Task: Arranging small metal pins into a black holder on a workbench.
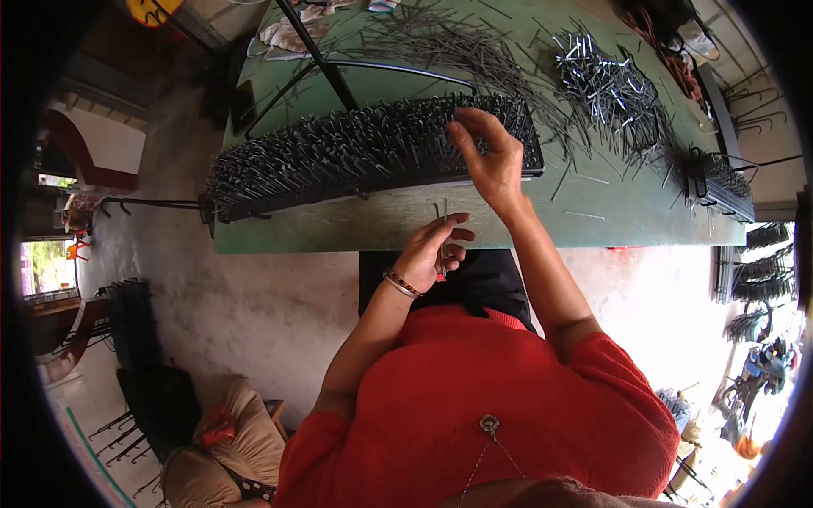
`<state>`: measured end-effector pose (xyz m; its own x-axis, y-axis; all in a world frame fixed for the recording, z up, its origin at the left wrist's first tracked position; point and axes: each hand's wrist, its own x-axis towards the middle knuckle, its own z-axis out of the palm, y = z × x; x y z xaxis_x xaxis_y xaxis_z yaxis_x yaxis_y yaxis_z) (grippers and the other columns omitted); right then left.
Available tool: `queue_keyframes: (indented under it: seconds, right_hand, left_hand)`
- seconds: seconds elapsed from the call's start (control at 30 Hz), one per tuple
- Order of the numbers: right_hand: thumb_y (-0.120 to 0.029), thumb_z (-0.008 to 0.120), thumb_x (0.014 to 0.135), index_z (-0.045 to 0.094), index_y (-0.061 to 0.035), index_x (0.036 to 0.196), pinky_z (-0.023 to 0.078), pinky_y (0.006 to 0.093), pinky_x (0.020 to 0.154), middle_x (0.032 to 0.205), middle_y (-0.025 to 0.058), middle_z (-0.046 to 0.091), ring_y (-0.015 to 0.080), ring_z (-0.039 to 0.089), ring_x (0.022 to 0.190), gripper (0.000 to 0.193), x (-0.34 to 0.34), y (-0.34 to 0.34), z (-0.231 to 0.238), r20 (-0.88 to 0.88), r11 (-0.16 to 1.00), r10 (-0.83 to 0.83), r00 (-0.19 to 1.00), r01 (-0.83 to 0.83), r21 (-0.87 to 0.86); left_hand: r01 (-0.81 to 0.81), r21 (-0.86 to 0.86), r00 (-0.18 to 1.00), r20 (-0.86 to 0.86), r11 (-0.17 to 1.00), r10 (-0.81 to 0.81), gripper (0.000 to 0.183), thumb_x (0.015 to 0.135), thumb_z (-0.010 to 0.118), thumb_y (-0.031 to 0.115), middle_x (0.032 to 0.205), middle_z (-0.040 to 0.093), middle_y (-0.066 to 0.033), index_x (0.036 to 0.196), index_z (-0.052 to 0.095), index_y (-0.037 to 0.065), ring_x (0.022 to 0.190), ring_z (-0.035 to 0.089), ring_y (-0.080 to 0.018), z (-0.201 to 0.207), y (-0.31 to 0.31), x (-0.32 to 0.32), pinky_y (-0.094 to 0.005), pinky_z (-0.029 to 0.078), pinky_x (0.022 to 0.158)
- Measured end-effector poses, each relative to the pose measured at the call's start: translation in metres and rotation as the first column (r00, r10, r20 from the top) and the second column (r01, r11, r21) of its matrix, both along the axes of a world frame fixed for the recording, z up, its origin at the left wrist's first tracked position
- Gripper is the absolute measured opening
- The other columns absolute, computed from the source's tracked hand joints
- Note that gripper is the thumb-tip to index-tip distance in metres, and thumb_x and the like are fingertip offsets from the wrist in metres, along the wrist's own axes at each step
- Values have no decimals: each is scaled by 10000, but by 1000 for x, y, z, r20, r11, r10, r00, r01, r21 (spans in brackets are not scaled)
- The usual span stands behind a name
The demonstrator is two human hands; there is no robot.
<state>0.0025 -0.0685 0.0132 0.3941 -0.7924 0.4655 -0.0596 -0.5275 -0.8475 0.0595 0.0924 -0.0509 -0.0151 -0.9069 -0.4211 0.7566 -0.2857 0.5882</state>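
Observation:
My left hand (434, 251), with a beaded bracelet on its wrist, is low at the table's front edge. Its fingers are closed on a few thin metal hooks (445, 208), whose ends stick up past the thumb. My right hand (495, 161) is over the right part of a long black rack (288, 201), packed tightly with many small dark hooked metal rods (339, 144). Thumb and forefinger of that hand come together among the rod tops. Whatever lies between these fingertips is too small to make out.
Loose thin rods (457, 46) lie spread over the green table (279, 241). Behind my right hand is a heap of shiny metal pieces (605, 89). A second black rack (727, 190) stands at the table's right end. Black bars rise behind the long rack. A tan cushion (246, 423) is at lower left.

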Motion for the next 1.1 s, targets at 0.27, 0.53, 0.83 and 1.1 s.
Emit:
queue_keyframes:
  seconds: [0.27,0.53,0.83,1.1]
  right_hand:
    - [-87,698,810,644,-41,1008,515,277,705,906,103,688,171,674,793,211,18,-5,-21,-3,976,-31,1000,30,-217]
    - [-34,709,765,645,-43,972,519,318,658,902,92,676,241,650,762,217,20,-4,-25,-46,914,27,999,-43,-403]
    - [-37,734,714,646,-61,916,453,339,682,899,69,658,238,602,734,222,12,-7,-31,-166,815,77,983,-158,-557]
    - [-138,735,757,680,-43,922,475,321,682,925,92,652,242,609,778,198,-12,6,-23,-145,938,79,986,-123,-324]
  left_hand:
    - [-31,23,998,-46,999,32,351,953,462,215,931,641,-79,1212,521,-13,715,589,-99,-7,6,-2,-237,461,587]
    - [1,14,999,-52,1000,0,357,950,453,209,938,645,-62,1217,520,-18,743,593,-100,-5,5,0,-245,482,624]
    - [16,7,1000,-18,1000,-16,338,958,427,229,942,620,-35,1190,547,14,749,577,-90,-8,5,1,-237,486,621]
    - [-19,-56,1000,-12,998,19,346,966,425,244,966,610,-49,1196,539,11,762,574,-95,4,2,6,-242,484,618]
